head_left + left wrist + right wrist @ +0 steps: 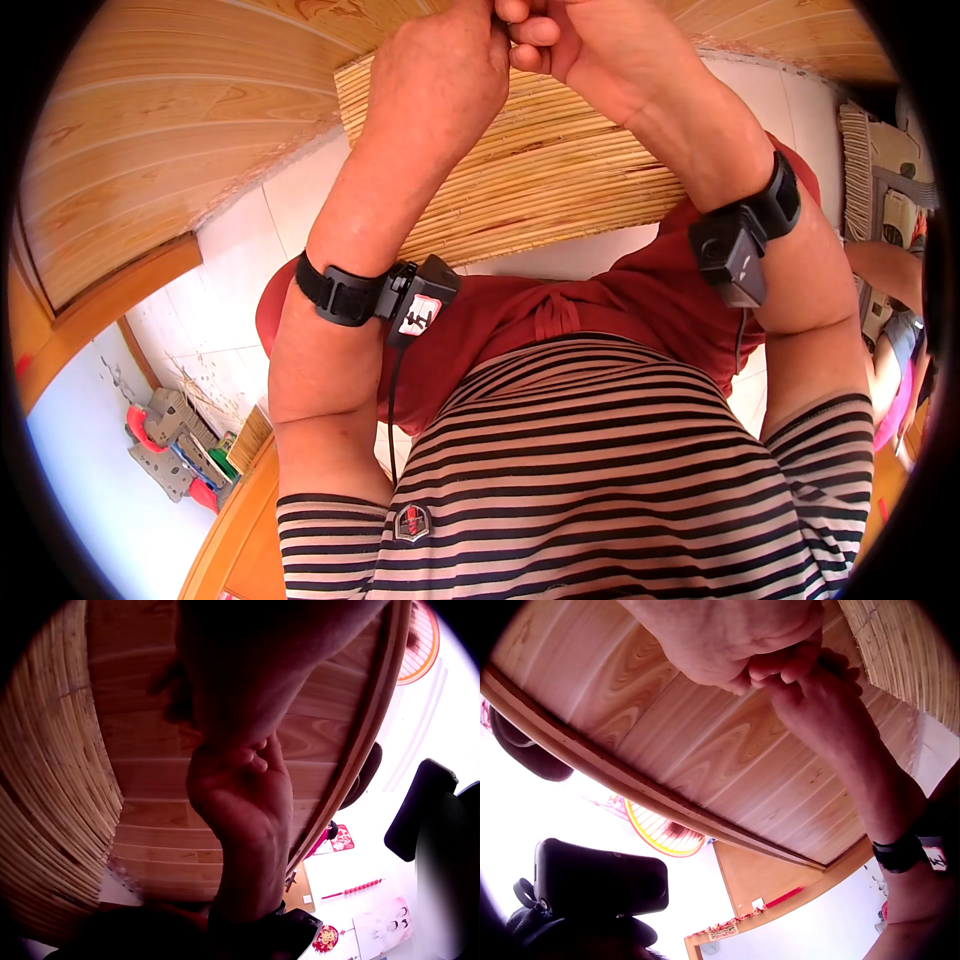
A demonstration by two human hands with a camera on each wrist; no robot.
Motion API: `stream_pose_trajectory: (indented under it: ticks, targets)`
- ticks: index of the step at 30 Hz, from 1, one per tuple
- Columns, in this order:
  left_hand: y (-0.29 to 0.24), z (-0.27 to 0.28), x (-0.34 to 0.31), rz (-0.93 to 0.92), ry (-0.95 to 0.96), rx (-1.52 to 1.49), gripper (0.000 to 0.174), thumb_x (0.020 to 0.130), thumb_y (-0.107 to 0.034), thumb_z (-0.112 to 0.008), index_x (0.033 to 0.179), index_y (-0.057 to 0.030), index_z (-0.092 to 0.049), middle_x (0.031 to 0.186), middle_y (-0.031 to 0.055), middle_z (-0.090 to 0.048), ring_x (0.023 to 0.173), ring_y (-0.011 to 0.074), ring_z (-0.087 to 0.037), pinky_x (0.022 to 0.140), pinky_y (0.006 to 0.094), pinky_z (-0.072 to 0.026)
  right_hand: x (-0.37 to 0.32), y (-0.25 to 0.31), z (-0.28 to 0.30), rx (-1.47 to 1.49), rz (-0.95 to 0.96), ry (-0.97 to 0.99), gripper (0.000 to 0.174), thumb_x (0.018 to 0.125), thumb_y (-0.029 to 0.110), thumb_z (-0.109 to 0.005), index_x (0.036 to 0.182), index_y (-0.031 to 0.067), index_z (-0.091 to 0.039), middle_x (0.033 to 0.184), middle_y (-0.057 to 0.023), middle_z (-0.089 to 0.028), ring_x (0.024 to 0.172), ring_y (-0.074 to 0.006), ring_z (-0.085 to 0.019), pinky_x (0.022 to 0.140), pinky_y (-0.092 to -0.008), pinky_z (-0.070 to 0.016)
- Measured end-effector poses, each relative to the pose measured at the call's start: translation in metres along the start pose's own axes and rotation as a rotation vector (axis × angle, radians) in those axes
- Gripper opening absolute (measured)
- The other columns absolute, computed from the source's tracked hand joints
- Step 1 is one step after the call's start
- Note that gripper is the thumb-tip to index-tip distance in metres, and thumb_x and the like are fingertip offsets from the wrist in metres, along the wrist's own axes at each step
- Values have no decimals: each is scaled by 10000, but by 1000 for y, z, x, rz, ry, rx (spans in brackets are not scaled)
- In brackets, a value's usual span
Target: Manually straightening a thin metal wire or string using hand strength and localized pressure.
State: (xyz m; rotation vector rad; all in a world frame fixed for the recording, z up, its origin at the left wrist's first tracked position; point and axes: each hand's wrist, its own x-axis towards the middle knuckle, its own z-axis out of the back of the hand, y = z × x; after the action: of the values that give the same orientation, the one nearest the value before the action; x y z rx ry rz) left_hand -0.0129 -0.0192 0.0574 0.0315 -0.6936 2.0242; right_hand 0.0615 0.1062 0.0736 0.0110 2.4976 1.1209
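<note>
In the head view my left hand (pixel 442 78) and right hand (pixel 597 58) meet at the top edge, above a mat of thin reeds (pixel 545 165). The right hand's fingers curl inward beside the left hand. The left wrist view has the left hand (pixel 236 697) above, its wrist side hiding its fingers, and the right hand (pixel 244 795) below with bent fingers. In the right wrist view the right hand (pixel 739 637) touches or nearly touches the left hand (pixel 821 705) at the fingertips. Whether anything lies between the fingers is hidden.
Wood-grain panels (pixel 190 120) rise beyond the mat (pixel 52 787). Pale floor tiles (pixel 305 190) surround it. Grey patterned items (pixel 175 420) lie at lower left. Another person's arm (pixel 890 272) shows at the right edge. A round orange-rimmed object (pixel 667 829) appears beyond the panel's edge.
</note>
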Motion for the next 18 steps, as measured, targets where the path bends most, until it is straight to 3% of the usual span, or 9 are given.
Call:
stream_pose_trajectory:
  ticks: [6,15,17,18]
  targets:
    - [3,-11,-4,5,-63,-43,97,836,-53,-504,906,-13,-557,711,225,-609,637,410,-605,564,481,-484,0,-2,-1,-39,17,-8,204,939,203,-573,768,105,-518,660,39,-497,531,-50,-430,532,-206,-403]
    - [4,-20,-7,173,78,-244,93,882,-83,-475,881,-18,-540,747,205,-625,704,386,-627,578,421,-498,-3,1,-8,-88,-31,-51,215,935,217,-578,760,107,-520,667,35,-504,546,-49,-417,538,-195,-362]
    - [10,-27,-9,157,247,-173,117,904,-90,-456,842,-27,-534,749,146,-622,723,298,-628,606,350,-492,-4,-1,-9,-132,-6,-24,217,931,217,-582,755,103,-526,670,32,-508,551,-50,-416,542,-194,-356]
    - [17,-35,-10,157,248,-173,117,904,-90,-456,842,-27,-534,749,146,-622,723,298,-628,606,350,-492,-5,-1,-10,-178,21,2,220,927,217,-586,750,99,-531,672,29,-511,556,-50,-416,546,-193,-350]
